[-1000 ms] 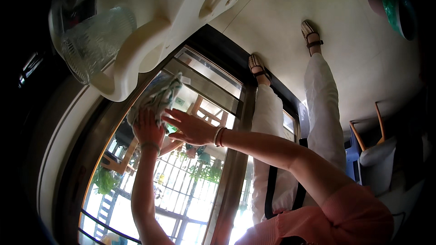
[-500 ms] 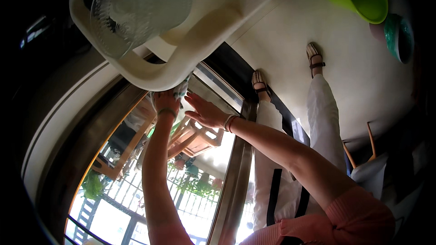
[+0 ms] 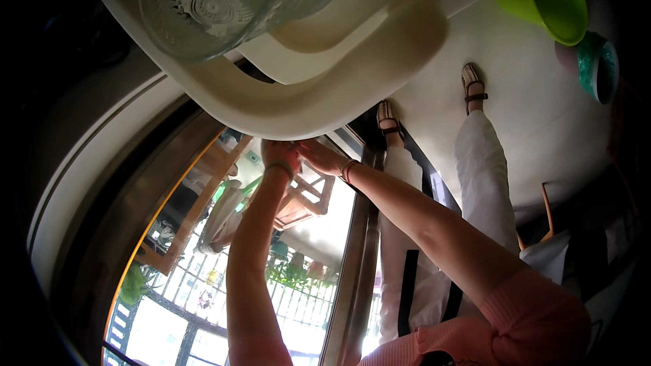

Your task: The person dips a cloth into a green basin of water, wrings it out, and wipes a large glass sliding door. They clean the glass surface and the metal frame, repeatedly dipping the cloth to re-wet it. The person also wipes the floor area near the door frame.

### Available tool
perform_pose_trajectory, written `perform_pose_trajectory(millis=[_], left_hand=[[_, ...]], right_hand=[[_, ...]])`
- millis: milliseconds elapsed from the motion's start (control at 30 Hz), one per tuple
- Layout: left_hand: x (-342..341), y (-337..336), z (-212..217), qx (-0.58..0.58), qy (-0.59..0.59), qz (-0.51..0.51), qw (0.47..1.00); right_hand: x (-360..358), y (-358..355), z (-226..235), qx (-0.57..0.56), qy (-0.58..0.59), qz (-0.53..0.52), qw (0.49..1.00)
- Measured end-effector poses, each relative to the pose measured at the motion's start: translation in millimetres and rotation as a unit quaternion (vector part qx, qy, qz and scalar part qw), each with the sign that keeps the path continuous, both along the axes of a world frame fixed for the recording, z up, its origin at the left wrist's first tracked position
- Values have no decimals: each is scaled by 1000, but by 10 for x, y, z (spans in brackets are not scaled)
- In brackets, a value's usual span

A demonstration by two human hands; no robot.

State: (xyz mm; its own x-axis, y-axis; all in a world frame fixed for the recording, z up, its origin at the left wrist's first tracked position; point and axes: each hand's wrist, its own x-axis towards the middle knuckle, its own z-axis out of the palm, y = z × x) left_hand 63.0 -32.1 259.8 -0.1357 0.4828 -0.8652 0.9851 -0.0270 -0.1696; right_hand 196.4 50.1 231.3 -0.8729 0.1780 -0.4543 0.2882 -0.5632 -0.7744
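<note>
Cream fan base: a big cream-coloured plastic stand [image 3: 319,105] is seen filling the upper middle of the view, curved edge bulging down toward the window glass.
Where it sits: it's held right above both hands, with its lower rim met by the fingers.
Fan cage: a clear ribbed grille [image 3: 217,0] is mounted on top of the cream part, up at the top edge of the view.
Left hand: the left hand [image 3: 279,156] is pressed up against the underside of the cream rim; a thin band is worn at the wrist. Whether the fingers are curled round anything can't be told, since they're hidden by the rim.
Right hand: the right hand [image 3: 322,157] is laid just beside the left one, fingers stretched out flat and apart, touching the same rim; a bracelet is worn on that wrist. Nothing is clamped in it as far as can be seen.
Sleeves: pink sleeves [image 3: 542,318] are seen at the lower right.
Window: a brown-framed sliding window [image 3: 352,264] is placed behind the arms, with railings and greenery outside.
Legs: white trousers [image 3: 485,183] and strapped sandals [image 3: 472,85] are seen to the right, on a pale floor.
Bowls: a lime-green basin [image 3: 553,0] and a teal one [image 3: 597,64] are parked at the top right, just beside each other.
</note>
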Motion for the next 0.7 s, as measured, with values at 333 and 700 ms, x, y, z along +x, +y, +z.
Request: perform_pose_trajectory(millis=[333,700], left_hand=[[1077,-355,873,-158,-141,4,977],[1203,-21,3011,-271,-195,-7,943]], right_hand=[[1206,-571,661,-7,-37,210,977],[1658,-795,2452,-24,99,167,981]])
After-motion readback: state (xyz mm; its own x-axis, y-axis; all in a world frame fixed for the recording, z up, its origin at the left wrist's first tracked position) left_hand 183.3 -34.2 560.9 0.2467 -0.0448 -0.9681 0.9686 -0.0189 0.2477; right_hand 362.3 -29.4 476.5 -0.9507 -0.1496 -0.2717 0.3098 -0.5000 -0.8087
